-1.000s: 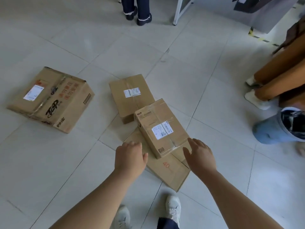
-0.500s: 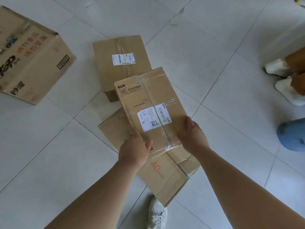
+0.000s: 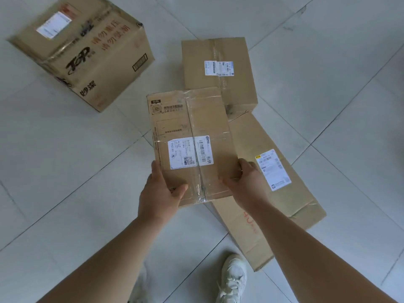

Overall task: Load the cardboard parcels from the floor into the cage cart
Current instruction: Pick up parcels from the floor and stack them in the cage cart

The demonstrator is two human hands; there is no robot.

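A taped cardboard parcel (image 3: 192,125) with a white shipping label is held up above the floor. My left hand (image 3: 160,193) grips its near left corner, thumb on top. My right hand (image 3: 246,184) grips its near right edge, thumb on top. Under and to the right of it a flat long parcel (image 3: 277,193) with a red "40" lies on the tiles. A medium parcel (image 3: 218,68) with a label sits behind it. A big printed box (image 3: 87,49) stands at the upper left. The cage cart is out of view.
Grey tiled floor (image 3: 65,171) spreads all around the parcels. My white shoe (image 3: 232,278) stands at the bottom centre, close to the flat parcel's near end.
My hands went from reaching to gripping the taped parcel and lifted it off the flat parcel, toward me and to the left. The view tilted down, so the bystanders' feet left the frame.
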